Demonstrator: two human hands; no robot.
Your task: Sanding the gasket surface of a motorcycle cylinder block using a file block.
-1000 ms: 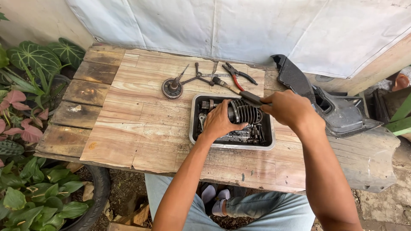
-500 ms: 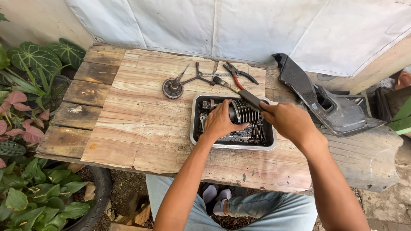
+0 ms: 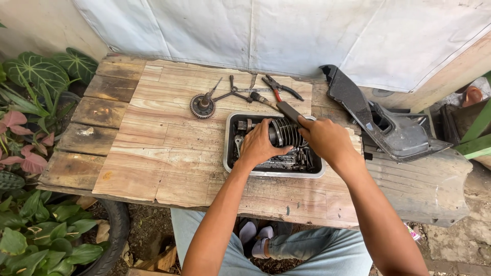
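Head-camera view, looking down at a person seated at a rough wooden plank table point(image 3: 153, 153) outdoors. A shallow metal tray point(image 3: 276, 173) sits on the table just in front of the person, holding dark, greasy engine parts. The left hand point(image 3: 260, 145) reaches into the tray and wraps its fingers around one end of a ribbed metal cylinder point(image 3: 287, 132), a finned engine part lying on its side across the upper part of the tray. The right hand point(image 3: 326, 140) is closed around the dark handle of a brush point(image 3: 286, 110); the handle sticks out past the fingers toward the far side of the table, and the working end is hidden under the hand, against the cylinder.

Beyond the tray, on the table's far half, lie a toothed gear on a short shaft point(image 3: 202, 105), a few small wrenches point(image 3: 232, 93), and pliers with red handles point(image 3: 279, 89). To the right, a black plastic vehicle body panel point(image 3: 378, 120) rests partly on the table edge, touching a grey panel below it. Green and pink leafy plants point(image 3: 36, 102) grow on the left. A white sheet point(image 3: 266, 30) hangs behind the table. The person's blue jeans point(image 3: 307, 250) show beneath the table.
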